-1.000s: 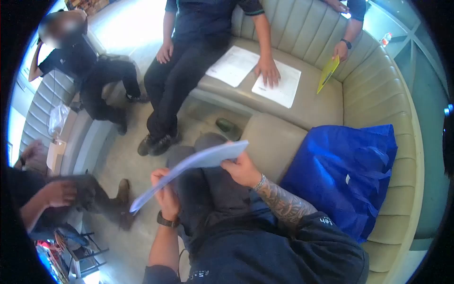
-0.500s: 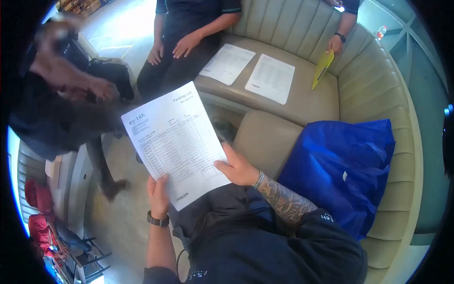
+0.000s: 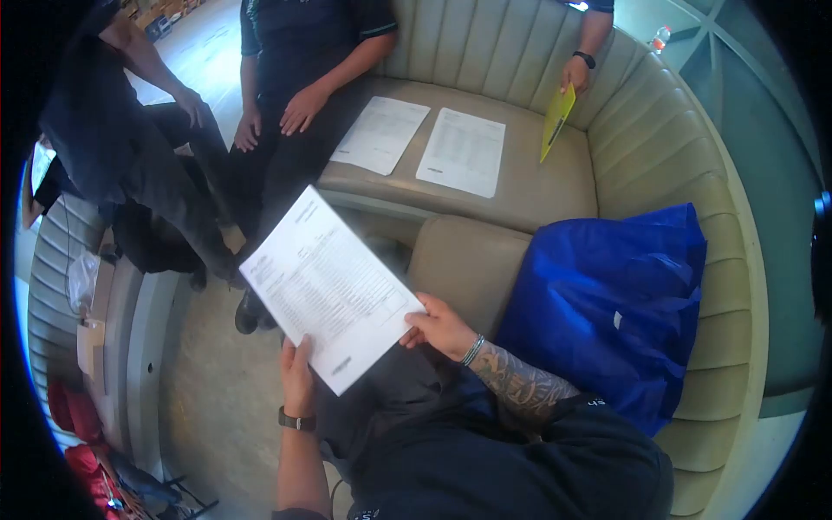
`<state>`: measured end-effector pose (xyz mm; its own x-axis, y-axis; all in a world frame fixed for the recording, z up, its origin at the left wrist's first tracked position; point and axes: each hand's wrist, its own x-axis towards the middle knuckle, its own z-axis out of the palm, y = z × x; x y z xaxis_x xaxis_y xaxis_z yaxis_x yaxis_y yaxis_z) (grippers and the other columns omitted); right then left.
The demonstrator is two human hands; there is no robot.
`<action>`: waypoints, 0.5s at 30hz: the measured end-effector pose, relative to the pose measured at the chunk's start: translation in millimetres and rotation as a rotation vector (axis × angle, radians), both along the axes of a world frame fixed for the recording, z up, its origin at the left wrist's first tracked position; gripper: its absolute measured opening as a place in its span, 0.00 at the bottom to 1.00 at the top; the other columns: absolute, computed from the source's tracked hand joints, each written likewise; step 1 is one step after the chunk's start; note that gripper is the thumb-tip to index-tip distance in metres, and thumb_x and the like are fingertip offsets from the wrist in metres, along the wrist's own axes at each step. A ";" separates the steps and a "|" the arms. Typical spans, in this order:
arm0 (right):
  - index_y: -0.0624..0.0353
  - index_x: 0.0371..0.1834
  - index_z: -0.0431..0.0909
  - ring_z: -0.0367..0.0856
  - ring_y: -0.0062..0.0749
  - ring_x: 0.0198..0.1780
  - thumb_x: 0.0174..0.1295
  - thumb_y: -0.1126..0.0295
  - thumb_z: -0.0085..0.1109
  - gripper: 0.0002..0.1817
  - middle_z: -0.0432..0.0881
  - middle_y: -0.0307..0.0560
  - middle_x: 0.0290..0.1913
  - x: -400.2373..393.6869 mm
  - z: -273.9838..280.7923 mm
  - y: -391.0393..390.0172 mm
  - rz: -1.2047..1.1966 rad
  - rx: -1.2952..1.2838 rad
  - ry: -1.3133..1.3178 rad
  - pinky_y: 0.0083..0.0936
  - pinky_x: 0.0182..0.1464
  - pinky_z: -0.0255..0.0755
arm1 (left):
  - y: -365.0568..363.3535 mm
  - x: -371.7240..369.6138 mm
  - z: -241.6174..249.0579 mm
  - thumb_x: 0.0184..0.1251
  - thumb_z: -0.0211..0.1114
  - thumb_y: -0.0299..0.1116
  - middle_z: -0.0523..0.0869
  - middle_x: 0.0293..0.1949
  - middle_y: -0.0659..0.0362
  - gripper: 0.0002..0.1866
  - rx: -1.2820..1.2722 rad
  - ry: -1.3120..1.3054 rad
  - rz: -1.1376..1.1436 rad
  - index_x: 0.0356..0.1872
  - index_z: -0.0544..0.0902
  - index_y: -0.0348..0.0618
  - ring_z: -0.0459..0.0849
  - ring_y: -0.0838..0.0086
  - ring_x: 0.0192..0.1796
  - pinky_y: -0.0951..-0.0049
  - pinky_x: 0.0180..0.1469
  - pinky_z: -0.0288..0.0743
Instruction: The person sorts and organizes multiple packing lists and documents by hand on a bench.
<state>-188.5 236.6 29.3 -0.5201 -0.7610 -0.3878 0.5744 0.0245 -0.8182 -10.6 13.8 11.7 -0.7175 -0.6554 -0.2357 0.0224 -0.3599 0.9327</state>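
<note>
- We are gripping the printed sheet (image 3: 329, 290) with both hands above our lap
- Our left hand (image 3: 297, 377) is pinching its lower edge
- Our right hand (image 3: 444, 328) is clasping its right corner, beside the blue bag (image 3: 607, 303)

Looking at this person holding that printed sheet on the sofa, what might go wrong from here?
The sheet is held only at its lower edge by the left hand and right hand, so it could flop over or slip, perhaps.

Two loose papers lie flat on the sofa seat beside a seated person; they might slide off or get sat on.

Another person stands close by, with legs near the sheet, and might brush it.
</note>
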 end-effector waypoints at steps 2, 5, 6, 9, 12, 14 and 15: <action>0.63 0.61 0.66 0.85 0.29 0.36 0.71 0.73 0.47 0.16 0.81 0.50 0.45 -18.9 -15.7 1.0 -0.105 -0.008 -0.036 0.25 0.35 0.81 | -3.1 1.3 3.8 0.76 0.56 0.35 0.83 0.50 0.60 0.19 0.152 -0.010 -0.108 0.63 0.71 0.39 0.82 0.78 0.44 0.77 0.46 0.77; 0.61 0.54 0.69 0.84 0.31 0.33 0.68 0.74 0.49 0.13 0.81 0.47 0.40 -62.6 -33.8 3.6 -0.373 -0.025 -0.102 0.27 0.31 0.79 | 2.0 -2.0 11.2 0.76 0.57 0.37 0.83 0.48 0.60 0.22 0.033 -0.149 -0.136 0.67 0.69 0.42 0.81 0.80 0.42 0.79 0.43 0.76; 0.60 0.52 0.69 0.84 0.31 0.32 0.67 0.74 0.50 0.12 0.81 0.46 0.38 -81.9 -41.8 5.9 -0.449 -0.051 -0.078 0.27 0.30 0.79 | 6.2 -1.9 14.6 0.75 0.59 0.38 0.83 0.47 0.60 0.21 -0.005 -0.164 -0.134 0.63 0.72 0.42 0.81 0.80 0.41 0.79 0.43 0.76; 0.58 0.49 0.70 0.82 0.30 0.28 0.66 0.74 0.50 0.09 0.81 0.46 0.35 -148.4 -45.6 15.2 -0.667 -0.039 -0.008 0.28 0.27 0.77 | 4.8 3.5 8.6 0.74 0.61 0.38 0.82 0.46 0.61 0.18 -0.089 -0.202 -0.151 0.59 0.75 0.42 0.80 0.80 0.40 0.79 0.42 0.76; 0.56 0.41 0.72 0.82 0.31 0.30 0.65 0.74 0.48 0.05 0.80 0.45 0.32 -223.3 -55.6 37.3 -0.734 0.031 -0.013 0.29 0.30 0.78 | 0.8 8.6 4.9 0.73 0.63 0.37 0.82 0.45 0.62 0.16 -0.095 -0.246 -0.108 0.56 0.76 0.41 0.80 0.81 0.40 0.80 0.42 0.76; 0.56 0.40 0.71 0.82 0.33 0.29 0.64 0.74 0.48 0.04 0.79 0.46 0.31 -259.6 -54.6 51.2 -0.979 0.055 -0.102 0.29 0.28 0.78 | -0.8 11.6 5.4 0.73 0.62 0.36 0.82 0.44 0.62 0.15 -0.103 -0.246 -0.108 0.55 0.76 0.41 0.80 0.81 0.39 0.80 0.42 0.76; 0.57 0.39 0.71 0.81 0.33 0.29 0.64 0.74 0.47 0.04 0.79 0.46 0.30 -276.2 -57.8 62.7 -1.016 0.026 -0.140 0.29 0.28 0.78 | -1.9 13.0 5.1 0.73 0.62 0.36 0.82 0.43 0.63 0.15 -0.109 -0.248 -0.099 0.54 0.76 0.41 0.80 0.81 0.39 0.80 0.42 0.76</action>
